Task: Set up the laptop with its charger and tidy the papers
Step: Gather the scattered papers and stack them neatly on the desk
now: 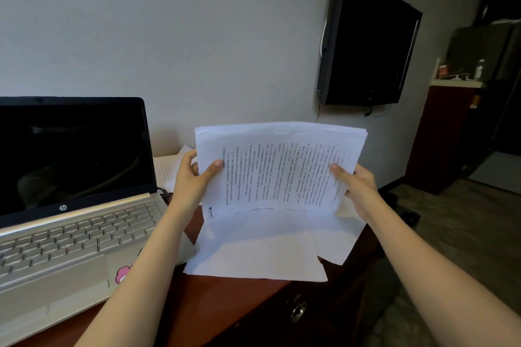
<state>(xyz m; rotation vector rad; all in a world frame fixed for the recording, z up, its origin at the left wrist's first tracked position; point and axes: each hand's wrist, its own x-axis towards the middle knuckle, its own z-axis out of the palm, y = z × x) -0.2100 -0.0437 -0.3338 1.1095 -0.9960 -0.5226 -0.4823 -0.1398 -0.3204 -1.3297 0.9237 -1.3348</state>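
Observation:
I hold a stack of printed papers upright above the desk, its lower edge touching loose sheets. My left hand grips the stack's left edge, thumb on the front. My right hand grips the right edge the same way. Two blank white sheets lie flat on the red-brown desk under the stack. An open silver laptop with a dark screen stands at the left. More papers lie behind the laptop's right side. A dark cable end shows at the laptop's hinge; no charger brick is visible.
A black television hangs on the grey wall at the right. The desk's front has a drawer with a metal pull. Beyond the desk's right edge is brown floor, and a dark cabinet with small items on top.

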